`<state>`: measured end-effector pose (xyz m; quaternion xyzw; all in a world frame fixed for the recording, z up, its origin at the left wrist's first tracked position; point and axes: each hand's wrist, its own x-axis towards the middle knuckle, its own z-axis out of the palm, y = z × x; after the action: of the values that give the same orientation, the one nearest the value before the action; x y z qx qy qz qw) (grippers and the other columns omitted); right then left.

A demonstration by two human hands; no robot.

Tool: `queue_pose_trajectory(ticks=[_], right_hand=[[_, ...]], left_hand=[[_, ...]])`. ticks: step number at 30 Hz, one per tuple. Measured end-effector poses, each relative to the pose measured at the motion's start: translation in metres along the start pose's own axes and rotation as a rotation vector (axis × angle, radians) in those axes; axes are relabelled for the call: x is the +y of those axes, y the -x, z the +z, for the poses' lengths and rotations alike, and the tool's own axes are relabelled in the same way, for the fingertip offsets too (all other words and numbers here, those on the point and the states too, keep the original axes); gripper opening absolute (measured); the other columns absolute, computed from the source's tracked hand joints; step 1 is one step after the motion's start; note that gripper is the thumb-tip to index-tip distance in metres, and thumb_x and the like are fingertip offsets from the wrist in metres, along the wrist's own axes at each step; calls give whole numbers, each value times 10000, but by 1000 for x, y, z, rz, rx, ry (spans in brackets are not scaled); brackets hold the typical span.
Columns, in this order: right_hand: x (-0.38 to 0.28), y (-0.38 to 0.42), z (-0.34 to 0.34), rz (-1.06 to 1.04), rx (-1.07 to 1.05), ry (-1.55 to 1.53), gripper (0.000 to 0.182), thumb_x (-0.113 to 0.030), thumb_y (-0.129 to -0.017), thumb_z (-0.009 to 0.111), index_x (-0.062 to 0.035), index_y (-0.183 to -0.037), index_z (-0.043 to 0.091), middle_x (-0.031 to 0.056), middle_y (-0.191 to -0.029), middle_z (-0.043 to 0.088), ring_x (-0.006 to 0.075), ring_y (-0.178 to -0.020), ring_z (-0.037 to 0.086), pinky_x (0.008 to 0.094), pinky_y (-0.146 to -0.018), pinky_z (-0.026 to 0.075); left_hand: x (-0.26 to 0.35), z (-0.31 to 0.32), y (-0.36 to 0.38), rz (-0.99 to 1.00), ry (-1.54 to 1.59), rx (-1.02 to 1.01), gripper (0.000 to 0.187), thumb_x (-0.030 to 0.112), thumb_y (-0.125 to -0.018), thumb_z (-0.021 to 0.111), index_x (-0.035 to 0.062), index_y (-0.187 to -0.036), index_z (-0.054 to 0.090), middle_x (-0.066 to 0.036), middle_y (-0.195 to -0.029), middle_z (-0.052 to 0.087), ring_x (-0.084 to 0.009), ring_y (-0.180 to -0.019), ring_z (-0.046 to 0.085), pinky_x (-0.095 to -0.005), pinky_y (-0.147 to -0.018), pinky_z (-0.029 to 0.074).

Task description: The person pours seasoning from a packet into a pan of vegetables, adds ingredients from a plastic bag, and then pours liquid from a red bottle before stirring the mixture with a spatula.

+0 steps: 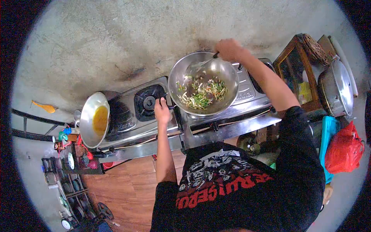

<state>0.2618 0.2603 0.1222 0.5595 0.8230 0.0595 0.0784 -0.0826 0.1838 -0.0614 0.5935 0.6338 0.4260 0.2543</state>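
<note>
My left hand (162, 112) is closed on the black handle at the left side of a steel wok (176, 83). Chopped green and white vegetables (203, 92) lie spread in the bottom of this wok. Over the wok's upper right rim, my right hand (228, 50) grips the dark handle of a utensil (206, 62), whose metal part reaches down into the wok. The utensil's far end is hard to make out.
A second wok (88, 120) with yellow-brown liquid stands at the left, beside an uncovered burner (149, 103). A wooden cabinet (297, 69), a large lidded pot (336, 89) and a red bag (344, 149) are at the right.
</note>
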Motion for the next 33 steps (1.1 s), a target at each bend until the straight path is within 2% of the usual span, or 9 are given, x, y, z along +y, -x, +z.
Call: queue_pose_trajectory(ticks=[5,9,11,15,19,25,28,30,33], right_hand=[[-21,-4,-1,134,12,-13,188,-241,-785,614,-128,-910,698,120,-922,685,313,-879,660,444,-741,526],[-12,-10,-13,-204,-36,-22,202,-253,-776,624,-106,-894,699,154,-866,682,321,-826,670,437,-699,534],[-6,-9,-28,-5,41,51,208,-299,-771,648,-142,-896,705,118,-842,687,321,-777,670,443,-679,530],[-9,-23,1,-1,158,78,227,-313,-766,658,-152,-921,702,123,-852,689,325,-768,669,449,-669,528],[-28,-2,-18,-158,-7,-113,170,-235,-743,661,-112,-850,708,186,-844,677,327,-787,668,449,-693,530],[34,2,-15,47,-13,176,181,-215,-711,665,-65,-807,700,185,-801,677,338,-722,667,435,-599,533],[38,16,2,-33,-253,231,199,-240,-717,669,-55,-786,693,186,-788,677,330,-677,666,417,-567,536],[33,19,32,-6,-743,-233,250,-295,-763,655,-60,-835,700,165,-818,685,312,-708,669,408,-635,539],[11,57,87,-67,-227,-388,310,-354,-826,615,-88,-966,691,122,-895,682,316,-804,661,417,-743,514]], left_hand=[[7,-2,3,29,22,38,385,329,-962,436,-38,-888,525,-238,-770,594,-426,-738,561,-464,-691,415],[11,-4,4,-19,-6,23,380,337,-959,434,-28,-904,523,-259,-792,581,-451,-761,548,-479,-699,409],[9,-3,3,1,-19,40,379,346,-959,424,-17,-915,524,-277,-811,568,-470,-779,530,-490,-703,401],[2,-1,-1,-2,-32,33,397,356,-959,417,-24,-904,521,-281,-829,571,-478,-797,526,-502,-709,392],[12,-5,1,0,0,29,400,358,-957,423,-25,-908,526,-279,-853,578,-479,-818,530,-497,-723,398],[-1,0,0,-30,-34,62,395,357,-958,425,-21,-933,540,-277,-886,584,-468,-857,542,-490,-753,411],[10,-3,2,-58,-65,20,402,360,-958,422,-21,-942,548,-277,-897,589,-467,-868,547,-495,-757,410],[8,-1,4,-61,-87,77,405,360,-957,426,-25,-944,551,-279,-918,593,-474,-877,548,-499,-756,413],[11,-3,6,-41,-22,51,404,356,-955,431,-28,-966,555,-285,-920,596,-485,-878,548,-506,-756,415]])
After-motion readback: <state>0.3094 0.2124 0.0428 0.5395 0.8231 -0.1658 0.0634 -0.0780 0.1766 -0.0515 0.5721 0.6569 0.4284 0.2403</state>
